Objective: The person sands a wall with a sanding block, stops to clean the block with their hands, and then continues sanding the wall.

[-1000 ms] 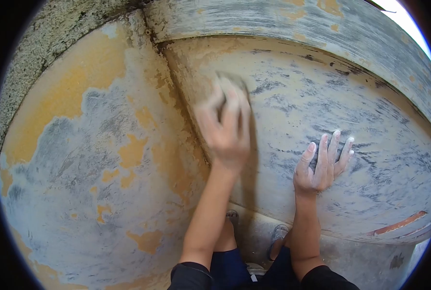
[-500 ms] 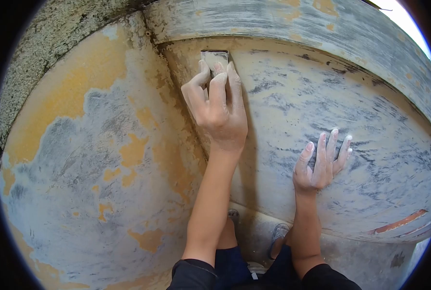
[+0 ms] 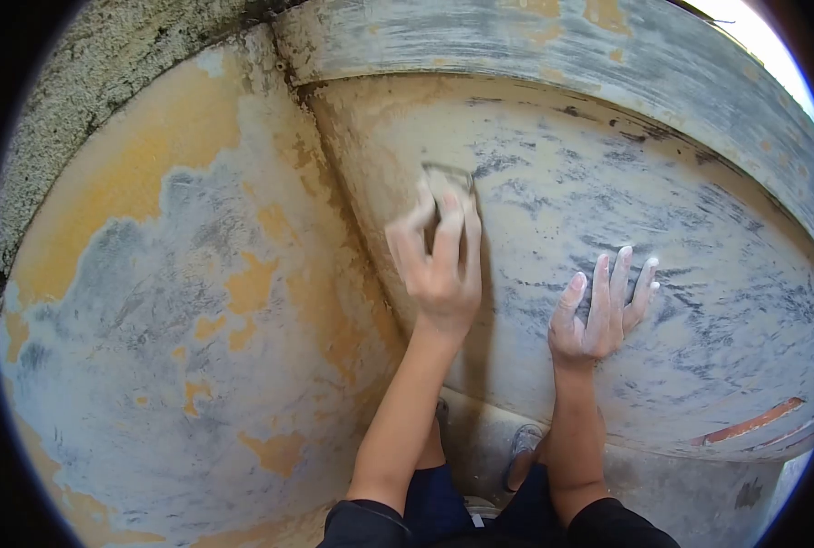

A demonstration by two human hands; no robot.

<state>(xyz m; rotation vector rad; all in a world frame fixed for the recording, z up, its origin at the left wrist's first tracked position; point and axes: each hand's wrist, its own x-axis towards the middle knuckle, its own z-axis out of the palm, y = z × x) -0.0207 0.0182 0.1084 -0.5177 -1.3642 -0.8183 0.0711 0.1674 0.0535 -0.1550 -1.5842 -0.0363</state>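
My left hand (image 3: pixel 441 260), dusted with pale powder, grips a small rectangular sanding block (image 3: pixel 448 171) against the wall panel (image 3: pixel 516 219). The block is slightly blurred, and its face toward the wall is hidden. Off to the right, my right hand (image 3: pixel 600 310) holds nothing; its fingers are apart and their tips are coated in white dust. That palm faces up toward me, close to the same panel, though whether it touches cannot be made out. Around both hands the panel's cream surface carries dark grey streaks.
A corner groove (image 3: pixel 347 201) divides the panel from a patchy yellow and grey wall (image 3: pixel 151 301) on the left. Along the top runs a raised grey band (image 3: pixel 480 41). Rough concrete (image 3: pixel 69 119) borders the upper left. My sandaled foot (image 3: pixel 524 452) is below on the floor.
My left hand has moved down and slightly right with the sanding block, away from the panel's top edge. My right hand is almost where it was.
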